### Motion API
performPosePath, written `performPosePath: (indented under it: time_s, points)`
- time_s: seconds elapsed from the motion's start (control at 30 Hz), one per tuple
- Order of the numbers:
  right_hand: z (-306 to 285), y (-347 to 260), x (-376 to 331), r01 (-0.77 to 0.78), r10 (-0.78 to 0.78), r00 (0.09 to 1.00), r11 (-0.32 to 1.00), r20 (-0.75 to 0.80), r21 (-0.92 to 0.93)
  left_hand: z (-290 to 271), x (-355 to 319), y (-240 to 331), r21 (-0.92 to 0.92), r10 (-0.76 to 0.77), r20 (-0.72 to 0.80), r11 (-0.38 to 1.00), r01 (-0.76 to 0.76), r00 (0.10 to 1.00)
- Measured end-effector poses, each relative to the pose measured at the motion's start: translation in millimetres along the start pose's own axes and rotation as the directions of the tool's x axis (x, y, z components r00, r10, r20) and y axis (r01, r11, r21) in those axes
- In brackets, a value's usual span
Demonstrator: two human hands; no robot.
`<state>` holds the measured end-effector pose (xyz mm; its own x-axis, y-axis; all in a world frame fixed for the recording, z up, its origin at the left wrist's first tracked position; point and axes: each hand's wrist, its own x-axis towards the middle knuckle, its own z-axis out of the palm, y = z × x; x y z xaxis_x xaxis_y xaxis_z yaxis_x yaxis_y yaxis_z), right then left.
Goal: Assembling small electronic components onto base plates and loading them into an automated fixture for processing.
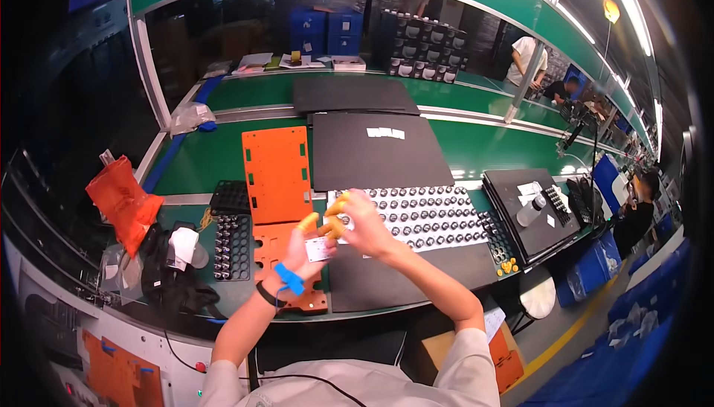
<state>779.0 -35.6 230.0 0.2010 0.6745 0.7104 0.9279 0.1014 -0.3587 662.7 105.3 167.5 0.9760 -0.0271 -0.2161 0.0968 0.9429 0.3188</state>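
Both hands are raised close together above the orange plates, with yellow finger covers on several fingertips. My left hand (297, 251) is closed on a small white sheet (319, 249) with small dark marks; a blue wrist strap (289, 279) circles the wrist. Beside it, my right hand (362, 221) has bent fingers in a pinch near the left fingertips. Whatever sits in that pinch is too small to make out. Just right of the hands, rows of small round metal-and-black parts (429, 220) stand on a white sheet.
An upper orange plate (277, 172) and black boards (379, 152) lie on the green bench. At left are a black tray of parts (232, 247) and an orange bag (123, 199). To the right, a bottle (531, 210) stands on stacked black boards. Other people are at work beyond.
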Motion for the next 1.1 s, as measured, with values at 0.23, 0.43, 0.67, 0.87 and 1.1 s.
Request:
performPosePath:
  time_s: [0.23,0.43,0.67,0.87,1.1]
  points:
    - [-27.0,201.8,28.8,-0.475,0.434,0.827,0.880,-0.357,-0.030,-4.7,66.7,26.2,0.139,-0.058,0.058,0.989,0.049,0.997]
    - [-33.4,381.7,21.1,-0.722,0.554,0.687,0.592,-0.470,-0.357,-14.0,117.9,29.8,0.123,-0.147,0.020,0.982,0.143,0.989]
    - [0.5,454.8,13.2,-0.553,0.451,0.830,0.586,-0.328,-0.593,-25.3,155.0,26.5,0.079,-0.186,-0.010,0.979,0.186,0.983]
    - [-18.7,441.3,-0.9,-0.466,0.327,0.884,0.548,-0.334,-0.694,-11.9,172.8,13.6,0.049,-0.247,0.040,0.968,0.245,0.968]
    - [-14.4,215.8,56.1,-0.270,0.274,0.959,0.961,-0.075,0.053,-25.7,179.0,31.9,-0.046,-0.166,0.013,0.985,0.166,0.986]
